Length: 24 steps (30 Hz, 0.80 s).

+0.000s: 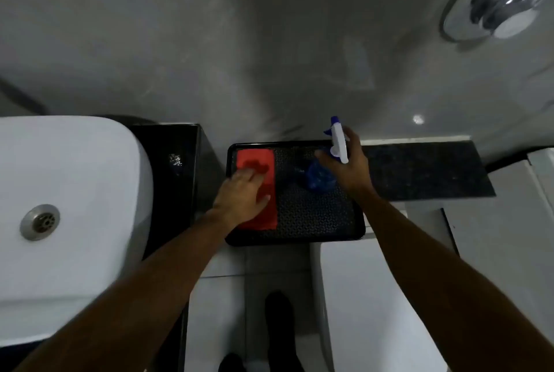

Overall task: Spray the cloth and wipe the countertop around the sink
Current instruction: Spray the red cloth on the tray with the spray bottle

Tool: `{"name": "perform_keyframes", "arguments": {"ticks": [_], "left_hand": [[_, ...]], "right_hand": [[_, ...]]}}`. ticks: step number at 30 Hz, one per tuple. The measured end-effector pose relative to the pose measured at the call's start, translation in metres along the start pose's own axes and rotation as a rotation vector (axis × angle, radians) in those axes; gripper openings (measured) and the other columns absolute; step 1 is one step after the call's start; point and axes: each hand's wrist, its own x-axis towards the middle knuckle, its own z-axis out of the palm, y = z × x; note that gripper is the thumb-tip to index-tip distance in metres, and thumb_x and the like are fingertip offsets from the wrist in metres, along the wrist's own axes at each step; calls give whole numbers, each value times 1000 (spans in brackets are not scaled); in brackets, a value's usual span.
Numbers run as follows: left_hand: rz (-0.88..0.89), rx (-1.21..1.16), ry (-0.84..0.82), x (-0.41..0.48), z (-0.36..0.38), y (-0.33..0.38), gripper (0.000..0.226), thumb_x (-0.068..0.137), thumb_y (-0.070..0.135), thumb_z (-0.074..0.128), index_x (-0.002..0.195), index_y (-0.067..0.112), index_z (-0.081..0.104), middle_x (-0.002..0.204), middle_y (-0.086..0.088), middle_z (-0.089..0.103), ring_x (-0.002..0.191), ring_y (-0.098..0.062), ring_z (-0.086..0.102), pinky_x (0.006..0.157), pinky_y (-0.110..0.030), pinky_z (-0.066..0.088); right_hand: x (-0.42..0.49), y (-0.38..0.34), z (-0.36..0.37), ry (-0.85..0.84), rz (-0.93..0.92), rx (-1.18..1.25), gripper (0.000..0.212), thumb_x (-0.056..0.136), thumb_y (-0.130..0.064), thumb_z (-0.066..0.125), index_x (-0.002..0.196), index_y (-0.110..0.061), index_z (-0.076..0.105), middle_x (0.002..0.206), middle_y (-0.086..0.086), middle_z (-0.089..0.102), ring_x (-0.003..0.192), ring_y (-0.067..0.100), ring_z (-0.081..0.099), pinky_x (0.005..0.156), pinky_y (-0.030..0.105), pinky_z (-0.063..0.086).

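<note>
Black countertop [177,162], white sink [60,192] — grey tiled wall [239,42]

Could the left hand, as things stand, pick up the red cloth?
Probably yes: the left hand already rests on the cloth, which lies flat and uncovered in the tray.

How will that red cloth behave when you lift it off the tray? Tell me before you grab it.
The red cloth lies flat and thin on the black tray, so it will probably droop, not hold shape. It looks light, likely a one-hand lift for the left hand. It may drag slightly on the tray's textured surface.
</note>
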Motion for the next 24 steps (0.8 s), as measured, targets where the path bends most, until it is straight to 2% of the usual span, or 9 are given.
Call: {"name": "perform_keyframes", "arguments": {"ticks": [2,4,7,11,15,17,20,22,24], "left_hand": [[-58,-26,-91,2,17,-2,51,95,46,51,138,18,52,142,-10,49,131,-31,46,101,-46,48],[-80,-28,-215,-2,40,-5,49,96,45,50,135,16,55,139,-11,48,128,-32,45,99,-45,49],[-83,-28,-266,-3,62,-9,54,96,46,51,141,15,51,144,-12,41,132,-33,39,100,-46,47],[-75,-17,-206,-1,68,-11,54,95,48,50,138,15,54,143,-11,42,131,-32,40,100,-44,46],[-63,12,-158,-17,83,-15,59,96,49,47,147,21,42,158,-10,29,147,-30,24,112,-50,34],[-101,4,-154,-29,95,-14,68,95,52,45,155,26,25,166,-8,12,153,-31,8,119,-57,22],[-163,-16,-145,-42,111,-10,76,97,59,35,158,30,1,168,-6,-11,154,-32,-10,121,-59,6],[-196,-25,-129,-46,118,-8,77,97,64,28,156,33,-10,166,-5,-20,152,-32,-18,119,-62,-2],[-218,-40,-121,-48,121,-8,78,95,67,25,154,35,-14,164,-3,-24,152,-31,-20,118,-63,-4]], "right_hand": [[13,-1,7,-15,1,13,67,79,-37,80,136,-26,46,122,-4,66,110,11,65,94,32,56],[21,3,12,-47,-10,24,51,84,-21,75,129,-23,51,116,8,68,105,22,67,96,41,56],[27,13,19,-64,-51,26,52,89,1,66,137,-9,49,122,15,65,99,31,67,94,39,55],[34,13,23,-34,-65,63,49,84,-1,62,132,-4,52,114,18,65,84,30,68,80,32,57],[39,-6,25,-50,-57,-1,32,85,-3,61,113,-17,61,91,13,68,78,42,67,74,52,60],[39,-17,23,-164,-85,-77,26,83,-14,60,108,-18,63,84,18,69,74,40,67,70,51,59],[34,-36,24,-411,-116,-248,15,73,-31,59,86,-27,62,64,-2,69,59,11,64,56,30,50],[27,-41,31,-584,-71,-345,11,72,-33,58,77,-27,66,60,-8,71,52,-2,61,58,24,46],[19,-40,40,-723,-20,-468,19,81,-26,61,82,-43,69,62,-2,73,55,0,64,63,22,50]]}}
